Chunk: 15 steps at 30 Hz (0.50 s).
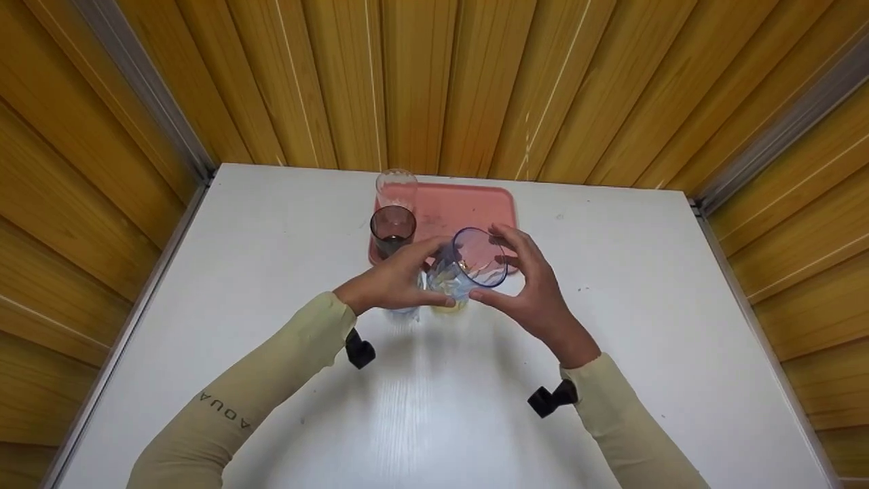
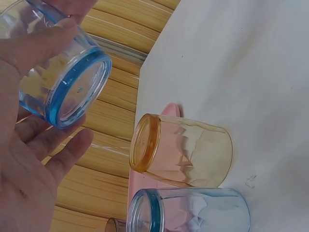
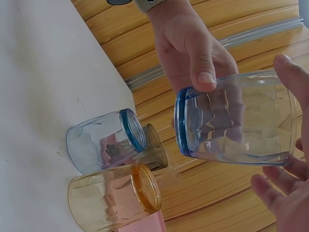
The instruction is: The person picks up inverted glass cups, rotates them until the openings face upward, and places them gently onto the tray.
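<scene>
Both hands hold a clear blue-tinted tumbler [image 1: 485, 272] in the air, tilted, its mouth toward my right hand. My left hand [image 1: 397, 277] grips it near the thick blue base, thumb on one side and fingers behind. Around the rim end curve the thumb and fingers of my right hand [image 1: 536, 299]. Below, an amber-tinted tumbler [image 2: 203, 150] stands upside down on the white table [image 1: 271, 272]. Beside it another blue tumbler [image 3: 99, 142] is also upside down; my left hand mostly covers it in the head view.
At the back lies a pink tray [image 1: 468, 200]. A dark brown tumbler [image 1: 393, 227] and a colourless tumbler [image 1: 397, 190] stand at its left side. Wood-look panels [image 1: 421, 81] enclose the table at the back and sides.
</scene>
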Available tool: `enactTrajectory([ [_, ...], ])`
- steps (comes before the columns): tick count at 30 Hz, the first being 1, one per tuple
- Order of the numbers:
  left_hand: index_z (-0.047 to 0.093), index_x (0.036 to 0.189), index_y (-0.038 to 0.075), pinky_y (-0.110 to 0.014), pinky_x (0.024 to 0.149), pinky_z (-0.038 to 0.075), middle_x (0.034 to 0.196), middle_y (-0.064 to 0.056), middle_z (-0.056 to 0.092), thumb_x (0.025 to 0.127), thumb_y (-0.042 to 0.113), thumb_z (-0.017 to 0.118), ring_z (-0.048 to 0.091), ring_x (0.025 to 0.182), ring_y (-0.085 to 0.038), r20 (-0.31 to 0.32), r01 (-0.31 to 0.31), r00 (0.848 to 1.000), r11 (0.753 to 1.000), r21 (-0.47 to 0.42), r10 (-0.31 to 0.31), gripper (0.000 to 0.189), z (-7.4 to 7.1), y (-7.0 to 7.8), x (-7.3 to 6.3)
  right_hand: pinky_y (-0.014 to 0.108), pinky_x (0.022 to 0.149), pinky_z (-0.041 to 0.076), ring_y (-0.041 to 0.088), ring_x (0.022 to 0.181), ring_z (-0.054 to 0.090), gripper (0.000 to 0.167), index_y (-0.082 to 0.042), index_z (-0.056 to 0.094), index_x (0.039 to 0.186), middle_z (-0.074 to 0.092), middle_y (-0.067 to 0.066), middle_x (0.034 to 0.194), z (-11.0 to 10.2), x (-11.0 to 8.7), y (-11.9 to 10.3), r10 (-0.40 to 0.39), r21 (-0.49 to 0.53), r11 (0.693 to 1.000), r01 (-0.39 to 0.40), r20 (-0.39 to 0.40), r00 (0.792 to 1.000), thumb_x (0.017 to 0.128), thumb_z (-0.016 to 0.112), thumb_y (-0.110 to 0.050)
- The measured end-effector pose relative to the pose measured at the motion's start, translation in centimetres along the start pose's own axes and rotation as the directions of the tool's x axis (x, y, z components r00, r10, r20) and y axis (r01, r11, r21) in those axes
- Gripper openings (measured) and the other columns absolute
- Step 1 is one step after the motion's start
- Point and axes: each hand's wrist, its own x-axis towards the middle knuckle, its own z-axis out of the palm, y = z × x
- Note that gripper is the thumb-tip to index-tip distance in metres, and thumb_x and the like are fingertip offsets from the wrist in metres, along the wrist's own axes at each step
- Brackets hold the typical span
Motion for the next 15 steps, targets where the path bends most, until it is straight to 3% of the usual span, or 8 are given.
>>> enactTrajectory([
  [8, 0.036, 0.145, 0.035, -0.044, 0.109, 0.043, 0.139, 0.010, 0.051, 0.074, 0.030, 0.084, 0.053, 0.123, -0.012, 0.023, -0.006, 1.000, 1.000, 0.002, 0.006, 0.085, 0.0, 0.0, 0.1, 0.045, 0.105, 0.046, 0.018, 0.133, 0.044, 0.089, -0.027, 0.039, 0.146, 0.040, -0.005, 0.149, -1.0, 0.3, -0.3, -0.036, -0.104, 0.994, 0.046, 0.099, 0.994, 0.071, 0.086, -0.031],
  [15, 0.037, 0.145, 0.032, -0.045, 0.112, 0.040, 0.140, 0.008, 0.050, 0.074, 0.030, 0.084, 0.051, 0.124, -0.014, 0.039, 0.018, 0.999, 0.999, 0.028, -0.020, 0.085, -0.1, 0.1, 0.0, 0.050, 0.109, 0.042, 0.018, 0.138, 0.038, 0.089, -0.032, 0.037, 0.147, 0.037, -0.005, 0.151, -1.8, 0.5, -0.7, -0.031, -0.146, 0.988, 0.057, 0.178, 0.984, 0.072, 0.085, -0.036],
])
